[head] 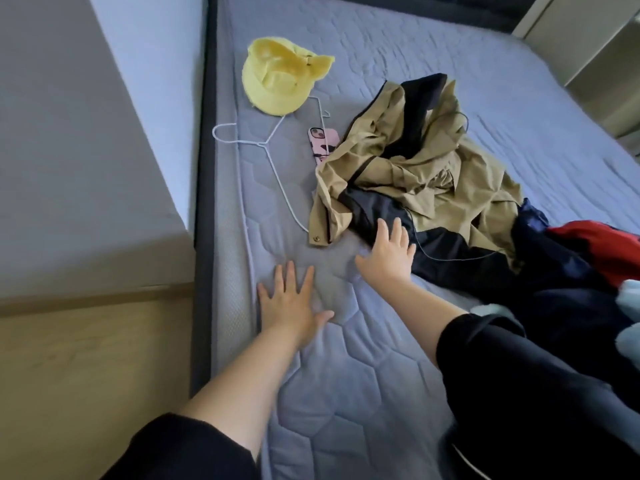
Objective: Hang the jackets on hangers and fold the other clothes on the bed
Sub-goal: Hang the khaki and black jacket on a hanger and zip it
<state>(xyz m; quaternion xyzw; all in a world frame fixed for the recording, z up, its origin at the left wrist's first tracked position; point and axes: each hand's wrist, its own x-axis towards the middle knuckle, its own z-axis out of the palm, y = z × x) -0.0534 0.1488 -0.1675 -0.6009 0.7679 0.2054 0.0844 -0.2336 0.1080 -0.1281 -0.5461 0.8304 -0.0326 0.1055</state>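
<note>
— Jacket (415,168), khaki with black lining: location?
— Crumpled in a heap on the bed (346,393), about mid-mattress. Lining turned out along the near edge. Not on a hanger.

— Hanger?
— White wire hanger (273,164), lying flat on the mattress left of the jacket, near the bed's left side. One arm reaching up to the yellow hat (277,77), the other running down to the jacket's near-left corner. Contact at that corner not determinable.

— Left hand (291,306)?
— Palm down on bare mattress, fingers straight and spread, gripping nothing. Clear of the jacket, just short of its hem.

— Right hand (388,258)?
— Fingers straight and fanned, tips laid on the black lining at the jacket's near edge, thumb out over the mattress. No pinch or grip visible.

— Other clothes?
— Navy garment (554,271) heaped to the right of the jacket and touching it. Red garment (602,244) on top of that, at the right margin of the view. Pale blue item (632,299) just beside, cut off by the frame edge, kind not determinable. All unfolded.

— Remaining items?
— Phone (320,143) in a pink patterned case, back upward, between hanger and jacket, lower end meeting the khaki cloth. Black sleeves (485,348) pushed up both forearms. Dark bed frame (204,168) along the left side, wooden floor (86,358) beyond it.
</note>
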